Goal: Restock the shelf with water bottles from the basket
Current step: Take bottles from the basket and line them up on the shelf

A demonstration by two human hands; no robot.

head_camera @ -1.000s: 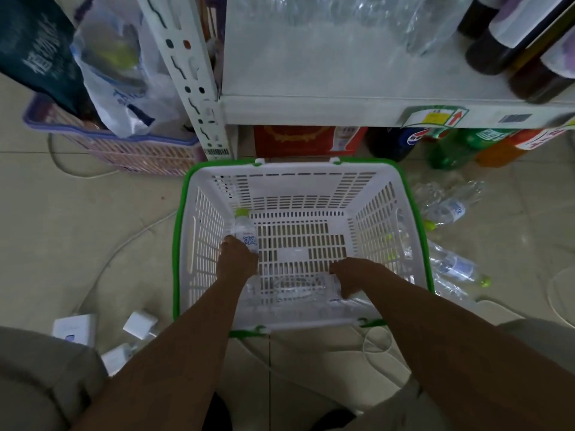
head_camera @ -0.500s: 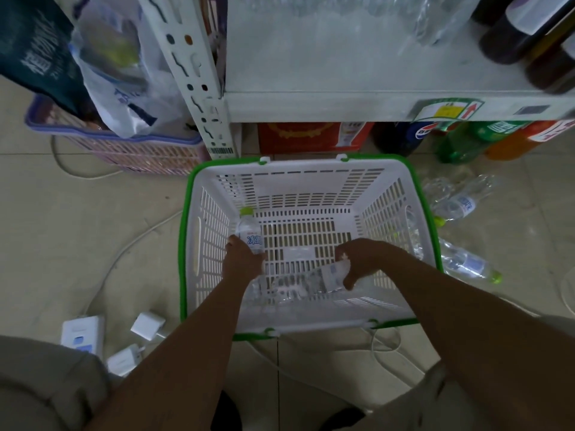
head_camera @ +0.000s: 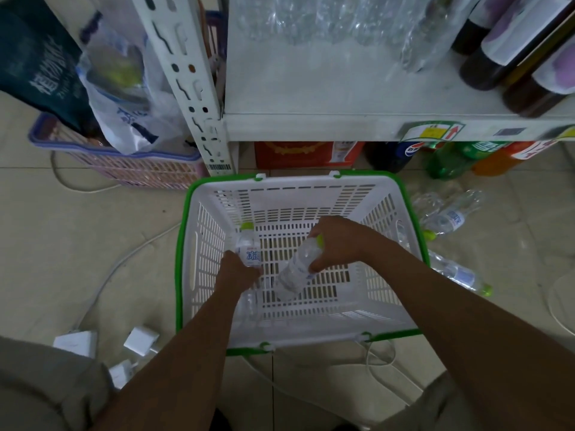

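Head view, step: lifting two bottles out of the basket (head_camera: 179, 262) for the shelf (head_camera: 311, 122).
Doing it well: I'd raise both straight up past the rim with a firm grip on the slick plastic, then stand them on the bare front of the shelf.
Left hand (head_camera: 241, 273): fingers curled round the lower body of the left bottle (head_camera: 249, 248), which is upright near the basket's left wall.
Right hand (head_camera: 337, 241): grips the right bottle (head_camera: 295, 273) by its cap end. The bottle is tilted with its base low over the basket floor. How far the thumb wraps is hard to tell.
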